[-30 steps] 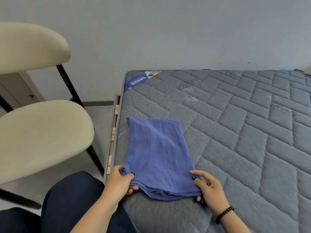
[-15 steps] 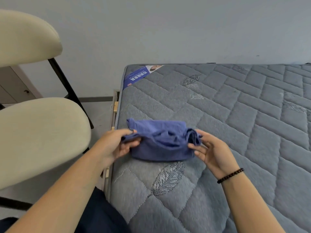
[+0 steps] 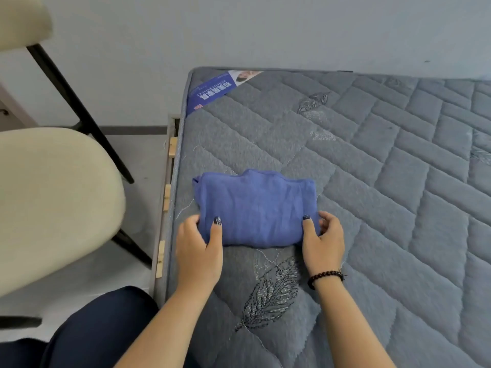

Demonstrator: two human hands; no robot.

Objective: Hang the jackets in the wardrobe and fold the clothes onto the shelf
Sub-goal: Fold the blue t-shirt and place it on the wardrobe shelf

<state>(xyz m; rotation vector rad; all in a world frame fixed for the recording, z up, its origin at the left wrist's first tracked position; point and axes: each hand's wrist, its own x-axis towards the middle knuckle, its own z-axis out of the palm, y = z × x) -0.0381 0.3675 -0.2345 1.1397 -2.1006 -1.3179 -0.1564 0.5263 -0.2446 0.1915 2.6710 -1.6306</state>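
Now a folded blue garment is lying flat on the grey quilted mattress, close to the mattress's left edge and nearer its near end than its far end. Both hands are holding it at its near corners. The left hand is gripping the near left corner, thumb lying on top of the cloth and the other fingers tucked around the garment's left side. The right hand is pinching the near right corner, thumb on top and the fingers curling around the right side, where the cloth is hiding part of them. A dark beaded bracelet is sitting on the right wrist.

Below the garment, a stitched leaf pattern is showing on the mattress between the two forearms. A blue printed label is lying at the mattress's far left corner. Wooden slats are sticking out under the left edge. Beside the bed, a cream upholstered chair on black legs is standing on the floor, well apart from the garment. A dark-trousered knee is showing at the near edge of the view.
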